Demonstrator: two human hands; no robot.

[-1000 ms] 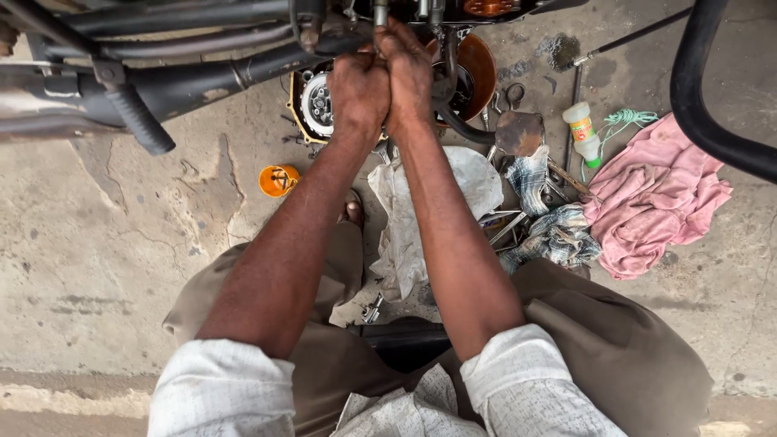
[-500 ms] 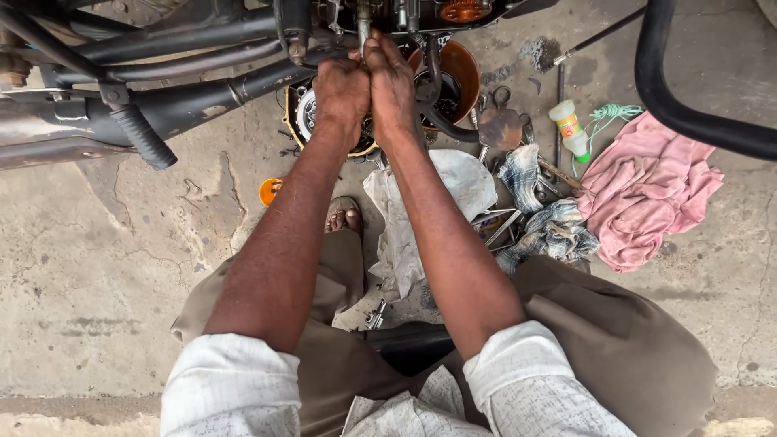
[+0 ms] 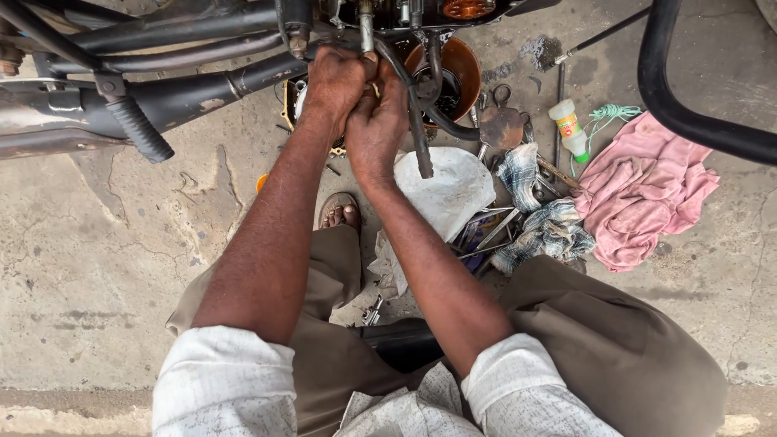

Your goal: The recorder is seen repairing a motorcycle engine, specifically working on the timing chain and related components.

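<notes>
While both hands (image 3: 356, 97) clench a metal rod (image 3: 367, 32), a pink rag (image 3: 643, 190) lies nearby.

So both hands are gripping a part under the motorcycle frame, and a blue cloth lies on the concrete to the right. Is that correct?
Not quite: in the head view the cloth on the concrete is pink, not blue. The rest holds: the left hand and right hand grip a part under the motorcycle frame.
</notes>
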